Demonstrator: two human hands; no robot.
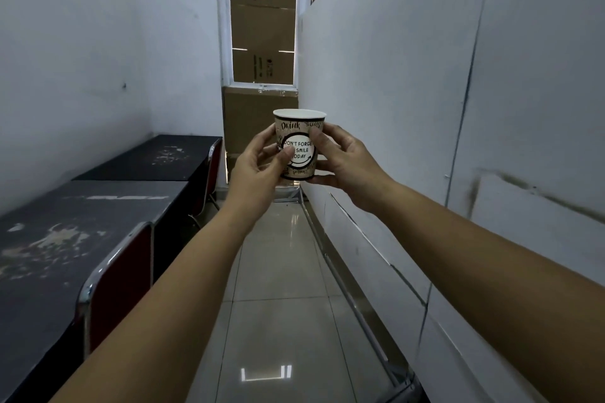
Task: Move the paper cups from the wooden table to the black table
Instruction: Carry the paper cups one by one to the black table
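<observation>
Dim bluish light, glare patch on floor tiles (265, 373), wide-angle edge bending

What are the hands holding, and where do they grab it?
A printed tan paper cup, upright in the air. The left hand and right hand grip its side wall from either side, fingers curled around the middle and lower part.

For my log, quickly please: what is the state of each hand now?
Left hand: closed on the paper cup, which is upright.
Right hand: closed on the same cup.
</observation>
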